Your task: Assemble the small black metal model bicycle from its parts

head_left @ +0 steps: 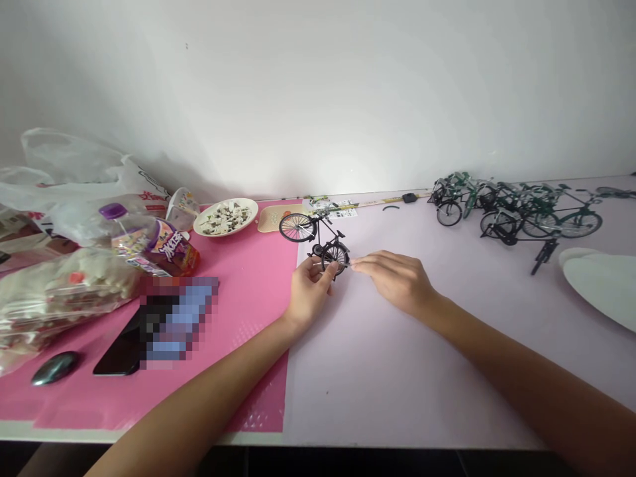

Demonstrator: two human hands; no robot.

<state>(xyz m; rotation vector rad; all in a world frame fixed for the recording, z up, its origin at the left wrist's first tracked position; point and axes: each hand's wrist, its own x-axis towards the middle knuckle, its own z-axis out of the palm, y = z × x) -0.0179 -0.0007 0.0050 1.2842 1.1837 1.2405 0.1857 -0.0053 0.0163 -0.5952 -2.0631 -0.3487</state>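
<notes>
At the far left, a plastic-wrapped bundle [54,291], a dark computer mouse [56,368] and a phone [126,341] lie on a pink mat [238,371], with a purple-capped bottle [173,244] behind the phone. Next come a plate [197,225] of small pale and dark pieces and a tan tray [265,220]. Near the middle, around the seam between pink mat and pale tabletop, is a black model bicycle [318,238], front wheel to the left. It looks light and stiff, with thin spokes and parts that could bend or snap; the frame tubes or wheel rim seem the safest hold. The left hand [309,291] reaches up from below, thumb and fingers pinching the rear wheel. The right hand [401,281] comes from the right, back upward, fingers pressed together, tips at the wheel's rear edge; whether they pinch something small, I cannot tell. Farther right, more bicycles [507,233] crowd together, near a white rounded object [606,285]
</notes>
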